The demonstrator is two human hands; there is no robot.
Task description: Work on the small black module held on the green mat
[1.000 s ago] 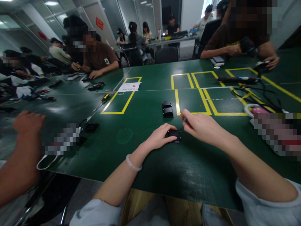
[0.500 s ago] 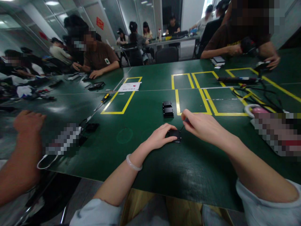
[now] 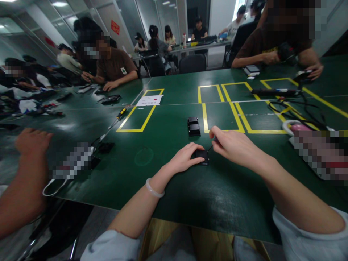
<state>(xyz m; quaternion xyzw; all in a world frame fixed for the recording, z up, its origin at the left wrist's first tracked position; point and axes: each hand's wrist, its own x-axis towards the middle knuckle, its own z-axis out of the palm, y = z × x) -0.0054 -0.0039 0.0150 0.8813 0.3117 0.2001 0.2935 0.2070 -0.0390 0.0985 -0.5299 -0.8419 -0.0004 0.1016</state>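
A small black square part [image 3: 202, 156] lies on the green table [image 3: 168, 192], with my left hand [image 3: 186, 157] gripping it from the left between thumb and fingers. Pinched in my right hand [image 3: 227, 143] is a thin dark screwdriver [image 3: 211, 147], whose tip meets the part's upper right corner. Its handle is mostly hidden by my fingers. Just beyond my hands sit more black parts [image 3: 194, 127], side by side or stacked; which of these I cannot tell.
Yellow tape outlines mark the table ahead. A yellow-black screwdriver [image 3: 121, 113] and a white card [image 3: 150, 100] lie left of centre. Cables [image 3: 296, 108] and a pink-white item [image 3: 320, 152] are at right. A person's arm [image 3: 29, 174] rests at left; others sit across.
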